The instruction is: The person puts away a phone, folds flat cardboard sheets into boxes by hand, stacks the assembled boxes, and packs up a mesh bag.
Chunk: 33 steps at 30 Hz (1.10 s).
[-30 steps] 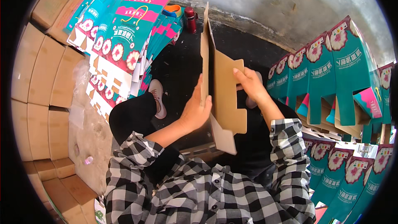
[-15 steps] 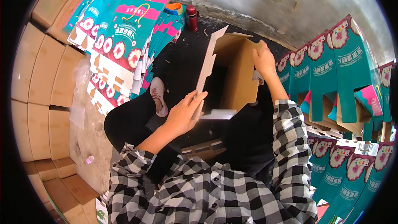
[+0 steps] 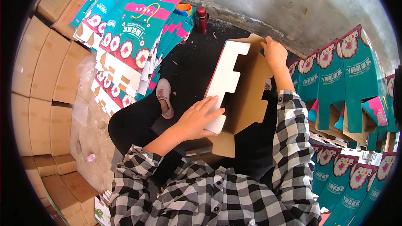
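Note:
Over my lap stands a folding carton [image 3: 248, 100], its mouth facing me, with plain brown inner walls. A notched white flap [image 3: 226, 77] on its left side leans across the mouth. My left hand [image 3: 198, 119] lies on the lower end of this flap, fingers stretched out. At the far right corner my right hand [image 3: 275, 53] is closed on the carton's upper edge, fingertips over the rim. A short brown flap [image 3: 224, 144] hangs at the carton's near end. The carton's outer faces are mostly hidden.
Flat teal and pink cartons [image 3: 140, 29] are piled at the far left, by a red flask [image 3: 201, 20]. Brown boxes [image 3: 39, 58] line the left side. Standing teal cartons [image 3: 356, 67] crowd the right. A grey wall [image 3: 259, 4] closes the far side.
The white flap has swung from nearly upright to leaning over the mouth. My left hand has moved right and slightly down with it, fingers now flatter. My right hand keeps its grip.

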{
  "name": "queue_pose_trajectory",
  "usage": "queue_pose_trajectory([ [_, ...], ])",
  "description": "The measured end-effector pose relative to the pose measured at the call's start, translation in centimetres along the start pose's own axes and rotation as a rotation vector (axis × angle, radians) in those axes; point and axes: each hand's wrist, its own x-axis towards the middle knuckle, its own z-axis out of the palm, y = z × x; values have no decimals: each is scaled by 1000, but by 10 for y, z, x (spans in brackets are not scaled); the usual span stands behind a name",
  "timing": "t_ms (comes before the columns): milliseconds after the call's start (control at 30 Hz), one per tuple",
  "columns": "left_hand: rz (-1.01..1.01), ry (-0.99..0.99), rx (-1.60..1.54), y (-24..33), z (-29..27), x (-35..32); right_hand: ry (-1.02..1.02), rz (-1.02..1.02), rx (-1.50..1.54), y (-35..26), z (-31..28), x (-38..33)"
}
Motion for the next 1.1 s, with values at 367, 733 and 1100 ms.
queue_pose_trajectory([
  [367, -5, 59, -103, 8, 26, -22, -336, -428, 55, 0, -3, -35],
  [733, -48, 383, 140, 75, 90, 26, -328, -210, 120, -5, -4, -40],
  [1100, -111, 233, 25, 32, 46, -17, -787, -155, 253, 22, -31, -30],
])
